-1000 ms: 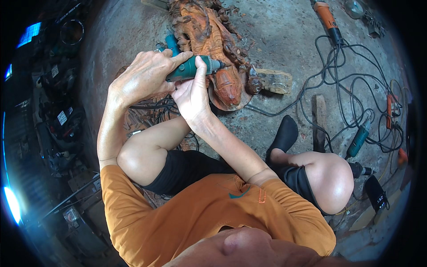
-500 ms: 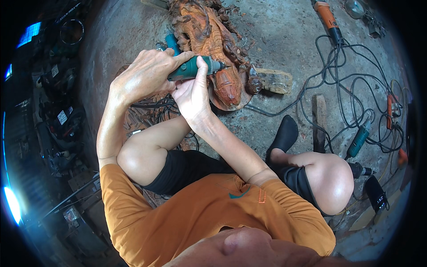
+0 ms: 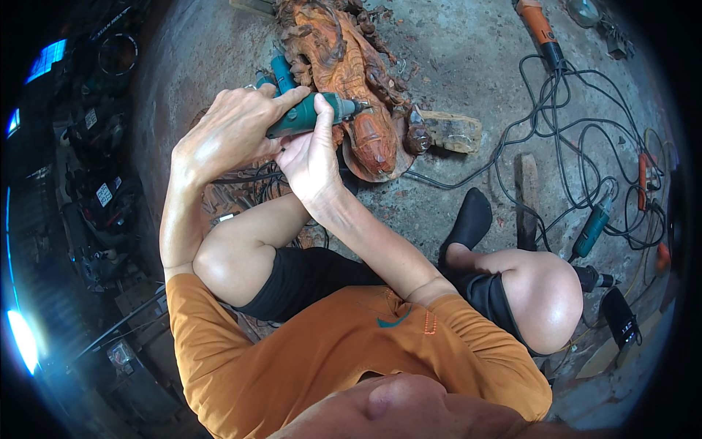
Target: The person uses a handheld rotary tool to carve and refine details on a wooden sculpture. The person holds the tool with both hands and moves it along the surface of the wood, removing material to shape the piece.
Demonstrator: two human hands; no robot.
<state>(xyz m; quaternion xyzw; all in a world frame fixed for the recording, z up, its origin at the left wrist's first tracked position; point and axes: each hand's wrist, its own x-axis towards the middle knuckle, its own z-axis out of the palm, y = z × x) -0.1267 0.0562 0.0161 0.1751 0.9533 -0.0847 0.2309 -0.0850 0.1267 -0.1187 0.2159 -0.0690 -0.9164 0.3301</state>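
Note:
A green die grinder (image 3: pixel 303 117) is held between both hands, its metal nose pointing right over the carving. My left hand (image 3: pixel 238 124) wraps its rear body from above, index finger along the top. My right hand (image 3: pixel 311 157) supports it from below, thumb pressed up against the front of the body. Just past the nose lies a reddish-brown wood carving (image 3: pixel 336 66), rough and gnarled, with a rounded reddish end (image 3: pixel 375 143) toward me. The bit is close to this carving; whether it touches the wood I cannot tell.
Under the carving's right side sits a wood block (image 3: pixel 453 133). An orange power tool (image 3: pixel 537 25), tangled black cables (image 3: pixel 552 110), another green grinder (image 3: pixel 592 228) and a wooden bar (image 3: pixel 526 197) lie on the concrete floor. A green tool (image 3: pixel 281 72) rests beyond my left hand. Parked motorbikes (image 3: pixel 95 205) are at left.
The grinder and both hands have shifted slightly left, drawing the nose back a little along the carving. Both hands keep their hold; the carving stays in place.

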